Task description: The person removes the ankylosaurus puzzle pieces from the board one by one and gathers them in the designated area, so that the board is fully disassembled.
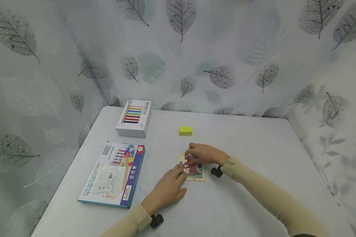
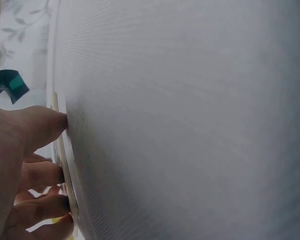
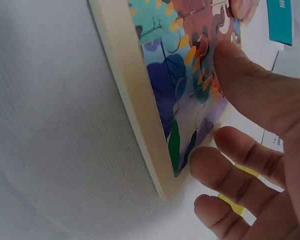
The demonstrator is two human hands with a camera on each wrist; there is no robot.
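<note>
A small jigsaw puzzle (image 1: 199, 168) in a pale wooden frame (image 3: 127, 85) lies flat on the white table, its picture colourful. My left hand (image 1: 167, 189) rests at its near left side, fingers stretched over the edge and thumb apart from them. In the left wrist view, the fingertips touch the thin board edge (image 2: 66, 170). My right hand (image 1: 206, 153) reaches over the puzzle's far right part. Its thumb (image 3: 240, 70) presses on the pieces (image 3: 200, 25), while its loosely bent fingers lie by the frame's far edge. Part of the picture is hidden under both hands.
Behind the puzzle stands a yellow block (image 1: 185, 131). To the left lies a flat beaded-toy box (image 1: 111, 176), and beyond it a white box (image 1: 134, 118) with coloured bead rows pictured. Leaf-patterned sheeting (image 1: 178, 65) hangs around the table (image 1: 255, 148).
</note>
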